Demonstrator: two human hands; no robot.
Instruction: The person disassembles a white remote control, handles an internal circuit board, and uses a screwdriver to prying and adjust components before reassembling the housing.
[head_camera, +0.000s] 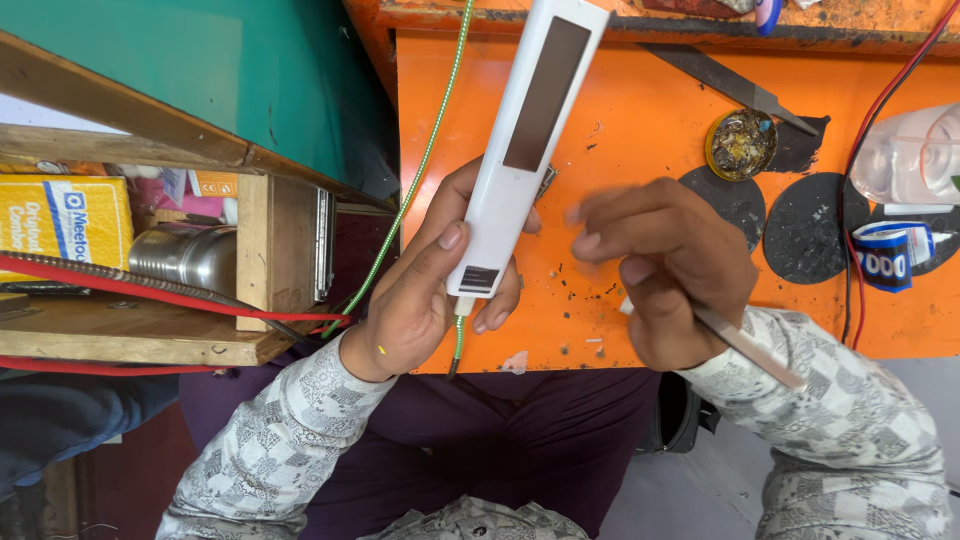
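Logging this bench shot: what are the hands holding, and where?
Left hand grips a white bar-shaped device near its lower end; right hand holds a thin metal tool near one end.

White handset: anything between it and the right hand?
Nothing visible. The right hand, gripping a thin metal tool, sits just right of the white handset held in the left hand; only bare orange bench shows between.

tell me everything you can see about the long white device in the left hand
The long white device is a slim, flat bar that looks like plastic, with a long dark panel on its upper half and a small dark patch near the bottom. It tilts up and to the right over the orange table. The left hand holds its lower end.
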